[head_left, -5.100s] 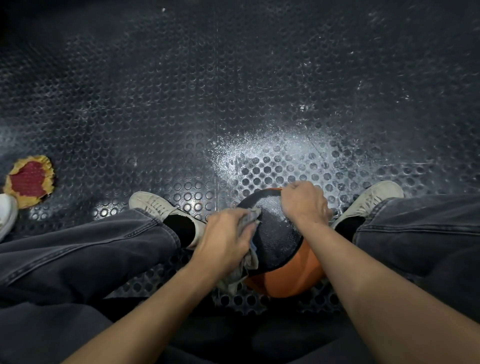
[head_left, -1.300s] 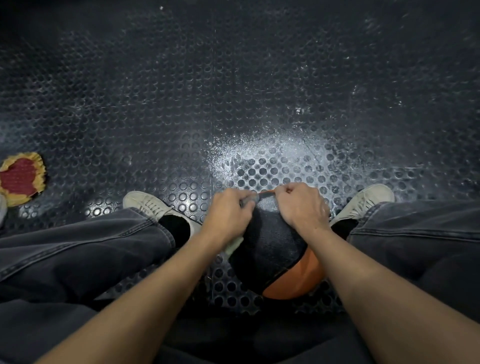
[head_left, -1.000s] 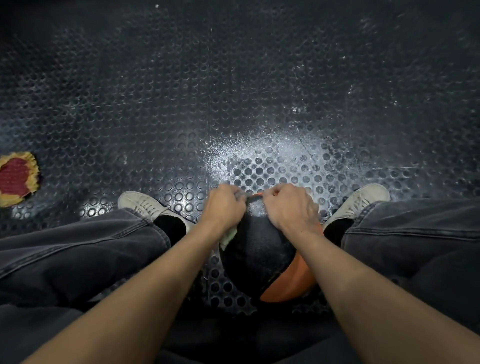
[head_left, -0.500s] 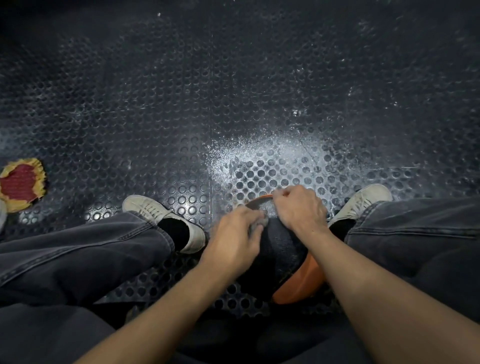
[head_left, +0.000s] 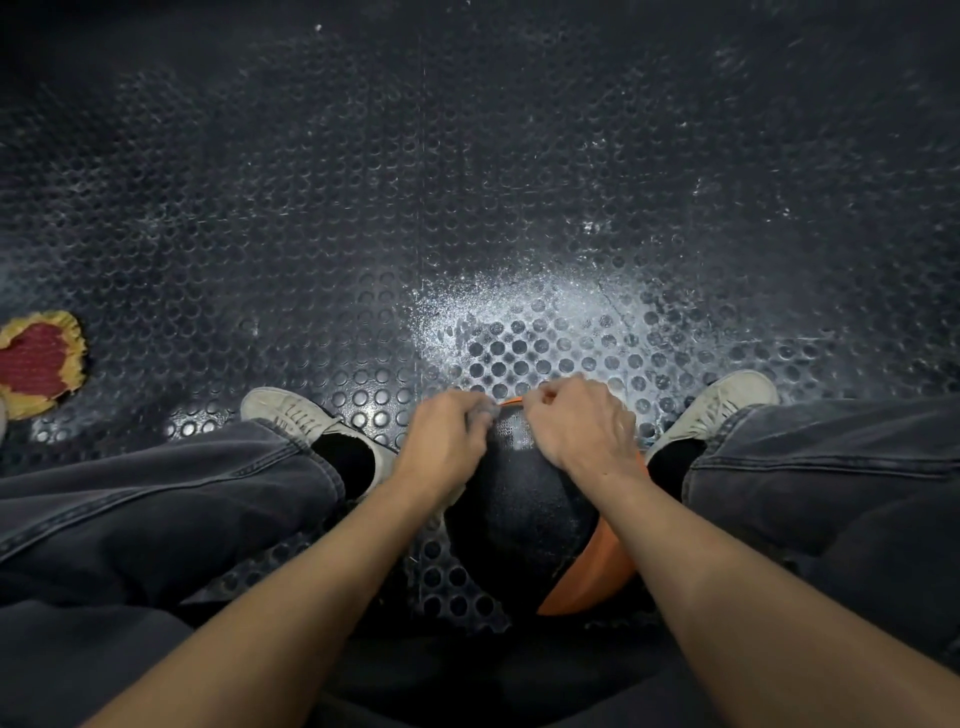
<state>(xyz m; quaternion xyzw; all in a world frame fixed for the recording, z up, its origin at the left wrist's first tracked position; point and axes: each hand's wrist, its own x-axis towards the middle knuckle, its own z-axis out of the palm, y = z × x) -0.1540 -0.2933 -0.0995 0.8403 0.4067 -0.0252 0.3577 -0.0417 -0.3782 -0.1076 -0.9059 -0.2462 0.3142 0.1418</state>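
A round black disc with an orange rim and underside (head_left: 524, 509) stands tilted on the floor between my feet. My right hand (head_left: 576, 426) grips its top edge with curled fingers. My left hand (head_left: 447, 441) holds a small grey cloth (head_left: 480, 415) bunched in its fingers and presses it against the disc's upper left edge. Most of the cloth is hidden under that hand. A pale patch of dust shows on the disc's face just below my two hands.
The floor is black studded rubber (head_left: 363, 234) with a whitish dusty patch (head_left: 519, 312) just beyond the disc. My two pale shoes (head_left: 291, 413) (head_left: 722, 402) flank the disc. A red and yellow pad (head_left: 39, 361) lies at the far left.
My left hand with the cloth slid back up from the disc's left side to its top edge beside my right hand. The right hand kept its grip on the rim.
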